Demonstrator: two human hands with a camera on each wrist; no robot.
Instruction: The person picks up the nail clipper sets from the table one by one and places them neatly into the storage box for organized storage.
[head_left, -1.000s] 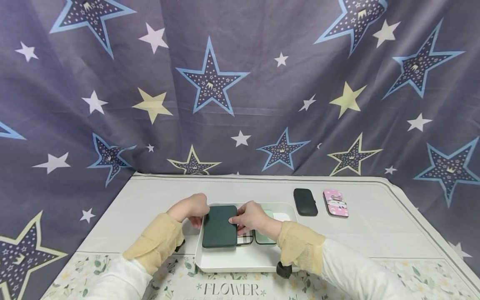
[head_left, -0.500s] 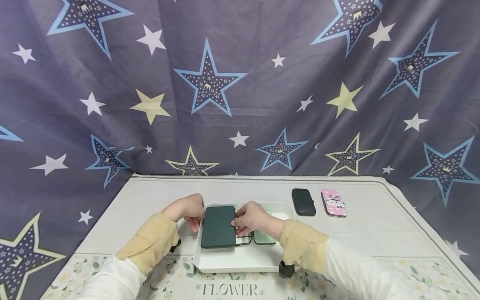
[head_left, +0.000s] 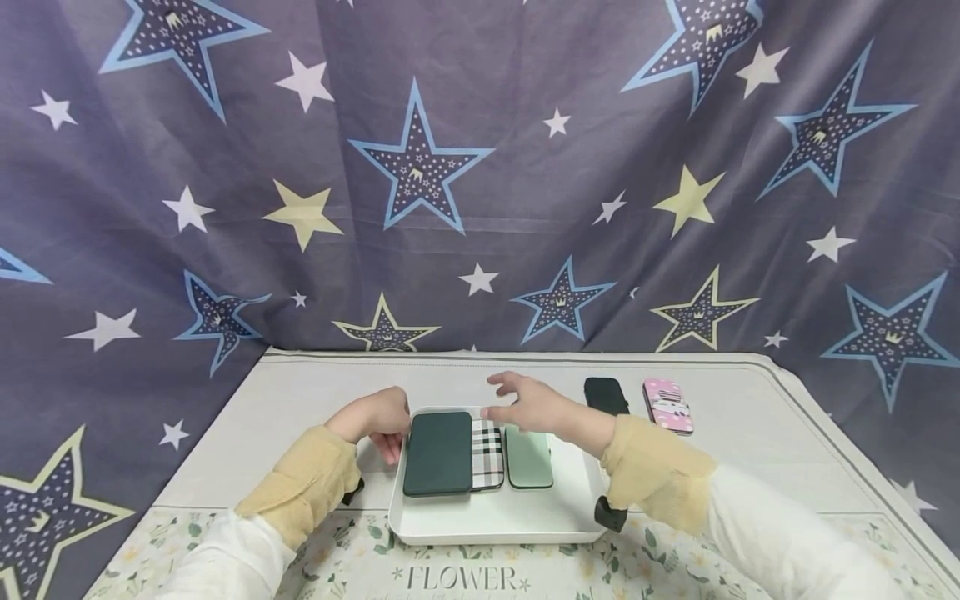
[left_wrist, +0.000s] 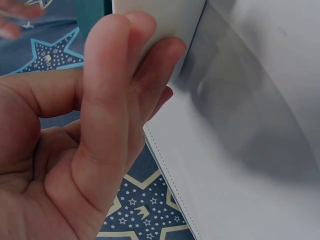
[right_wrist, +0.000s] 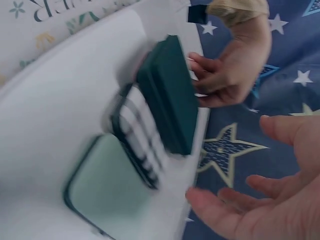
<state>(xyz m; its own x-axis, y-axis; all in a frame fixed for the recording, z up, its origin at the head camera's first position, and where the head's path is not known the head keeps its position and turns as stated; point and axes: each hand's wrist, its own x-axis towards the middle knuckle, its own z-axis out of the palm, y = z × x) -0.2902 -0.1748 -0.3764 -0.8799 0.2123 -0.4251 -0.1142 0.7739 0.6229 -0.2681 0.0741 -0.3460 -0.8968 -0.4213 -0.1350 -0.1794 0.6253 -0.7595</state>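
Observation:
A white tray [head_left: 495, 527] lies on the table with a dark green case [head_left: 438, 454], a plaid case [head_left: 487, 454] and a light green case [head_left: 529, 460] side by side in it. The dark green case sits higher, its edge close over the plaid one. My left hand [head_left: 382, 421] is at the tray's left side; in the left wrist view its fairly straight fingers [left_wrist: 107, 75] rest against the white outer wall. Over the tray's back edge, my right hand [head_left: 536, 406] hovers with spread fingers and nothing in its grasp.
To the right behind the tray, a black case [head_left: 606, 395] is partly covered by my right forearm. A pink patterned case [head_left: 668, 406] lies beside it. A flower-printed mat [head_left: 457, 575] runs along the front, and a star-patterned curtain [head_left: 495, 208] hangs behind the table.
My right hand has let go of the dark green case's right side and lifted up and back, uncovering the plaid and light green cases. My left hand shifted slightly left, then stayed.

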